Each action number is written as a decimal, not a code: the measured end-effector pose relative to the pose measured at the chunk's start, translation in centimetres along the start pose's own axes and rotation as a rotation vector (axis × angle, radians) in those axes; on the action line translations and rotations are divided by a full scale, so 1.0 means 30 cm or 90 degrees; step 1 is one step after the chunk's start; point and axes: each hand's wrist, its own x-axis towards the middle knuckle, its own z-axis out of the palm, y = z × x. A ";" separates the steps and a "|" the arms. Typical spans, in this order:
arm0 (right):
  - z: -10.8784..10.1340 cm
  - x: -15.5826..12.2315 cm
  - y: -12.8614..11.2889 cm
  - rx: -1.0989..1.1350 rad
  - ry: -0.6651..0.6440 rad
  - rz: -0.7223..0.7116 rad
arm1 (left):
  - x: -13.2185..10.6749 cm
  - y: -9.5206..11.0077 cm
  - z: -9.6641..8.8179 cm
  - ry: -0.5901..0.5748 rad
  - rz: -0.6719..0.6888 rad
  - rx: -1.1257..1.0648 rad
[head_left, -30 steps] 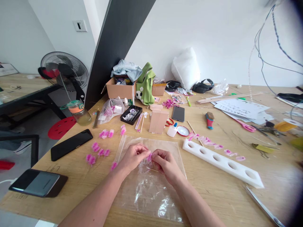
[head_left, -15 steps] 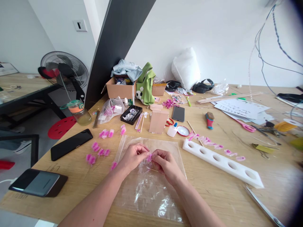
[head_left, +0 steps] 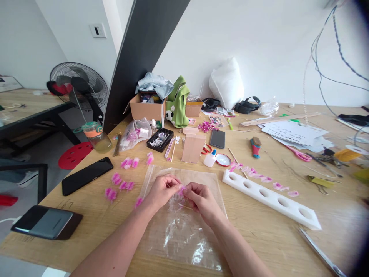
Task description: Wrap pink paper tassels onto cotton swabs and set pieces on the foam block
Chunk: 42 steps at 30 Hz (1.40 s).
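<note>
Between my two hands is a small pink-and-white petal piece (head_left: 181,191), pinched at its edges and partly hidden by the fingers. My left hand (head_left: 164,190) closes thumb and fingertips on its left side. From the right, my right hand (head_left: 200,198) pinches it the same way. Both hands are above a clear plastic bag (head_left: 193,238) lying flat on the table. More petal scraps seem to lie on the bag just below the fingers, but they are hard to make out. Fluffy pink pieces (head_left: 110,194) lie in a group left of the bag.
Right of the bag lies a white foam strip with holes (head_left: 263,193), with a row of pink petals (head_left: 266,179) behind it. A glue bottle (head_left: 210,159) and a wooden block (head_left: 192,148) stand ahead. Metal tweezers (head_left: 319,250) lie front right, a black phone (head_left: 87,176) at left.
My right fingers have shifted very slightly to the left at the petal piece. Everything else on the table looks the same.
</note>
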 end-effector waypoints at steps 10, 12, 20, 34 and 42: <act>-0.014 0.000 -0.010 0.200 0.022 0.082 | -0.006 -0.031 -0.004 0.067 0.296 0.188; -0.023 0.004 -0.006 0.256 0.022 0.100 | -0.007 -0.037 -0.004 0.062 0.404 0.256; -0.033 0.009 -0.006 0.311 -0.010 0.121 | -0.013 -0.024 -0.004 0.027 0.512 0.338; -0.035 0.014 -0.008 0.349 0.020 0.140 | -0.016 0.004 -0.009 -0.020 0.236 0.091; -0.008 -0.010 -0.018 0.153 0.026 -0.024 | 0.001 0.008 -0.028 -0.076 -0.033 -0.171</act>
